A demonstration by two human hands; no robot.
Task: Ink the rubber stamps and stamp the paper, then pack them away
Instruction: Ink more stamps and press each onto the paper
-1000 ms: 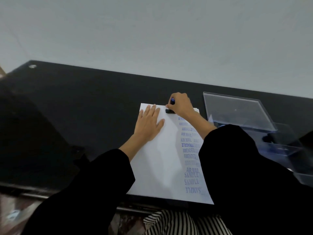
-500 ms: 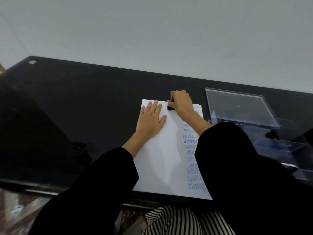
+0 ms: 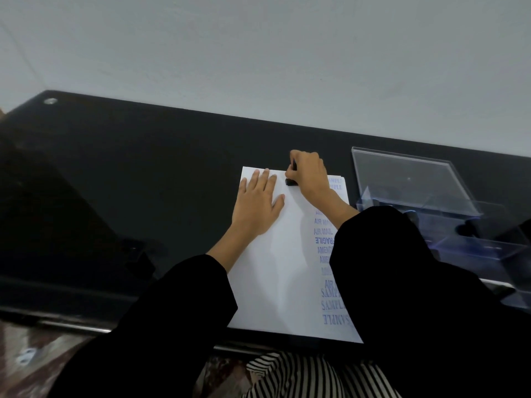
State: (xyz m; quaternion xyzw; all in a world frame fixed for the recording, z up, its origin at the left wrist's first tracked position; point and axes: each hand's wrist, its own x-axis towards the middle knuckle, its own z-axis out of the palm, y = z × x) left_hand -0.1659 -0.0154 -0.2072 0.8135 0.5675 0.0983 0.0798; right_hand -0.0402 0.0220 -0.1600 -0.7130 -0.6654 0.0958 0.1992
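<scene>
Striped fabric [image 3: 301, 374] fills the bottom edge of the view and is cut off by the frame. Two black sleeves rise above it. The right sleeve [image 3: 416, 282] hides the near right corner of the paper [image 3: 275, 277] and part of a column of blue imprints [image 3: 324, 239].

The paper lies flat on the black counter [image 3: 143, 182], with its long axis running near to far and its near edge at the counter's front edge. The imprints run along its right side. SAMPLE, AIR MAIL and FRAGILE can be read, some of them inverted, while others are blurred or covered.

The left hand [image 3: 257, 205] rests palm down on the far half of the sheet, with its fingers straight and spread. Just beyond it, the right hand [image 3: 309, 173] is clenched around the rubber stamp [image 3: 290, 182] at the paper's far edge. Only one end of the black base and a sliver of the handle show. The base sits on the sheet, apparently parallel to that far edge. The lettering face is hidden.

A clear plastic box [image 3: 402, 179] stands to the right, its lid tilted open. Dark items inside cannot be identified. A pale wall [image 3: 258, 53] closes the scene behind.
</scene>
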